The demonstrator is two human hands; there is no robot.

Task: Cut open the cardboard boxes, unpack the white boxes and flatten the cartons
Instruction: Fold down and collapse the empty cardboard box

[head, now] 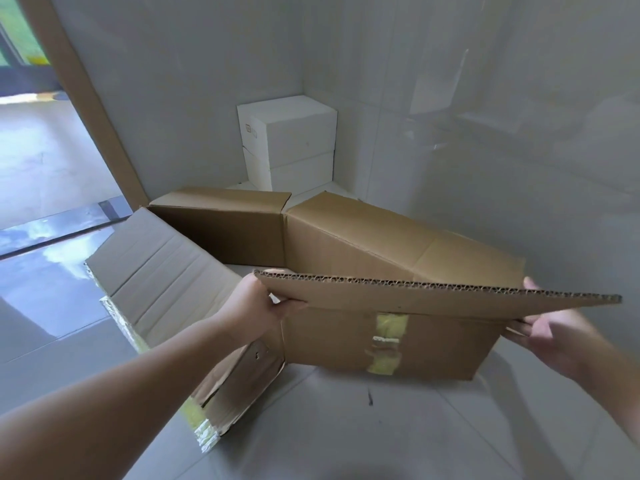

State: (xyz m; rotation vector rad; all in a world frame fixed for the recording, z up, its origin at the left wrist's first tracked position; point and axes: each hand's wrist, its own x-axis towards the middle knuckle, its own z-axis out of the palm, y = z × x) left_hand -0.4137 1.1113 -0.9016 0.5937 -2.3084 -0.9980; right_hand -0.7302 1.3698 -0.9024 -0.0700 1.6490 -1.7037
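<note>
An opened brown cardboard carton (388,344) stands on the grey floor in front of me, its flaps spread and yellow tape on its near wall. Its near flap (433,294) juts toward me, edge-on. My left hand (258,306) grips the carton at the flap's left corner. My right hand (550,327) holds the flap's right end from below, fingers under the board. Two white boxes (289,147) are stacked in the room's corner behind the carton.
White walls (485,133) close in behind and to the right. A tall brown board or door frame (86,98) leans at left beside a doorway (41,161) with a shiny dark floor strip. Grey floor tiles (346,427) lie below the carton.
</note>
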